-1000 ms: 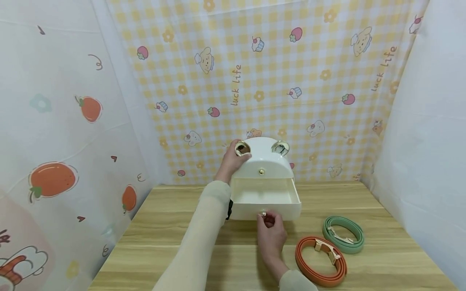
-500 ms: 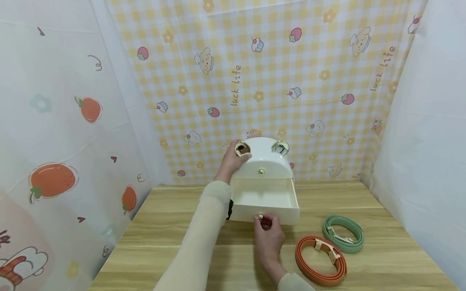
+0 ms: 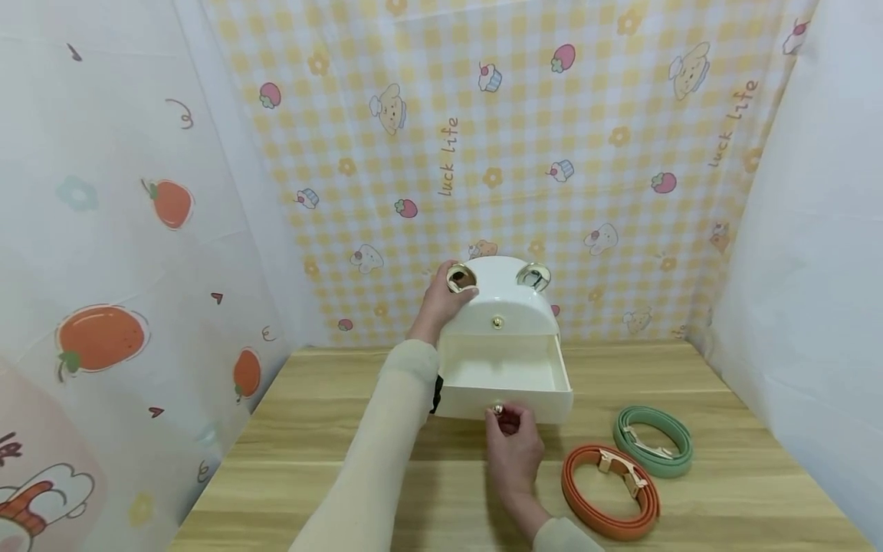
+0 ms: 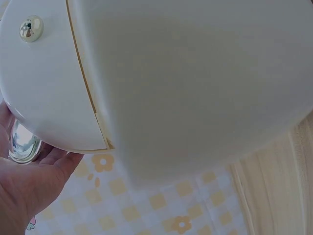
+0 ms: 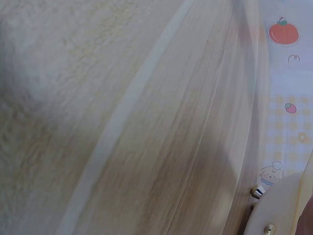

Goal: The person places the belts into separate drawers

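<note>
Drawer front [image 3: 534, 406] faces person [image 3: 375, 445], long axis left-right; right hand [image 3: 514, 454] pinches knob [image 3: 497, 409].

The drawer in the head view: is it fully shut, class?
No, the drawer juts out from the box, open at the top, and the right hand pinches its knob.

left hand [image 3: 441, 303] forward, arm [image 3: 375, 452] outstretched | right hand [image 3: 513, 452] nearer, fingers [image 3: 527, 420] curled (pinching)
</note>
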`<state>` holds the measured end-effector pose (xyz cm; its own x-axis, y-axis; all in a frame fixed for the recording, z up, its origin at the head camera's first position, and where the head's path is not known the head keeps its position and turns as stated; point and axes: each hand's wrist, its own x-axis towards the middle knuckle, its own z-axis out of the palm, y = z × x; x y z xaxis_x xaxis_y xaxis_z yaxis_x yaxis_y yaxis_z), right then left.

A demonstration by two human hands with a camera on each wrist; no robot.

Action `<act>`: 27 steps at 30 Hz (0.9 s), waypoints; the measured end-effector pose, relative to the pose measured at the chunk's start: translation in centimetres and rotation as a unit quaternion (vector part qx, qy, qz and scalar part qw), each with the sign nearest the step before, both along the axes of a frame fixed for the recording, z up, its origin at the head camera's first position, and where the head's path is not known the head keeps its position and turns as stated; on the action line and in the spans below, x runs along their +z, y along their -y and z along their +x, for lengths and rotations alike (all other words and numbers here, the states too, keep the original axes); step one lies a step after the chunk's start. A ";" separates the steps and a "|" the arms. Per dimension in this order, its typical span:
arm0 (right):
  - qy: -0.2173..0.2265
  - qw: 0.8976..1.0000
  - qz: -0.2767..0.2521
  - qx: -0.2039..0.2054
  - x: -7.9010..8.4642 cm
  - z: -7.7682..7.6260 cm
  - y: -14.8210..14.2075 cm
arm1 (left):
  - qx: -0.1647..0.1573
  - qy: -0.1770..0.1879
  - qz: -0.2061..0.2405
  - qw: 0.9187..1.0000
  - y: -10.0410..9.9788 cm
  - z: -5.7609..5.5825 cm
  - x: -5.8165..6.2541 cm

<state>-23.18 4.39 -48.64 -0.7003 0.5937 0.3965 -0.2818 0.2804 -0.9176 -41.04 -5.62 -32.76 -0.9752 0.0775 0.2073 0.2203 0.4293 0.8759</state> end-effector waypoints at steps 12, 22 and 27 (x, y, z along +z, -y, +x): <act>0.010 0.999 0.000 0.044 0.0 0.4 -0.9 | -0.004 -0.010 -0.008 1.000 0.0 0.1 0.1; 0.050 0.991 -0.013 0.123 0.8 0.8 -2.4 | -0.014 -0.008 0.005 1.000 0.3 0.0 0.0; 0.059 0.987 -0.011 0.151 1.3 0.9 -3.8 | -0.015 -0.012 0.003 1.000 0.2 0.2 0.1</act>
